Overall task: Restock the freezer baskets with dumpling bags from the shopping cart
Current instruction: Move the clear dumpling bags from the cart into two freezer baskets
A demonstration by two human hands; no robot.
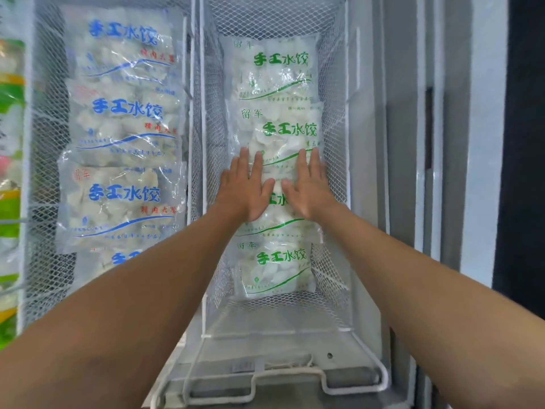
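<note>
A white wire-mesh freezer basket (336,119) holds a row of clear dumpling bags printed in green. One green-print bag (277,72) lies at the far end, another (283,131) below it, and one (277,267) nearest me. Between these lies a third green-print bag (280,222), mostly covered by my hands. My left hand (247,190) and my right hand (309,187) lie flat side by side on it, fingers straight, pressing down. The left basket (44,143) holds several dumpling bags printed in blue (124,119).
Colourful packages (8,143) fill the far left edge. The grey freezer wall and frame (413,172) run along the right. A white wire handle (295,379) sits at the near end of the green-bag basket. No shopping cart shows.
</note>
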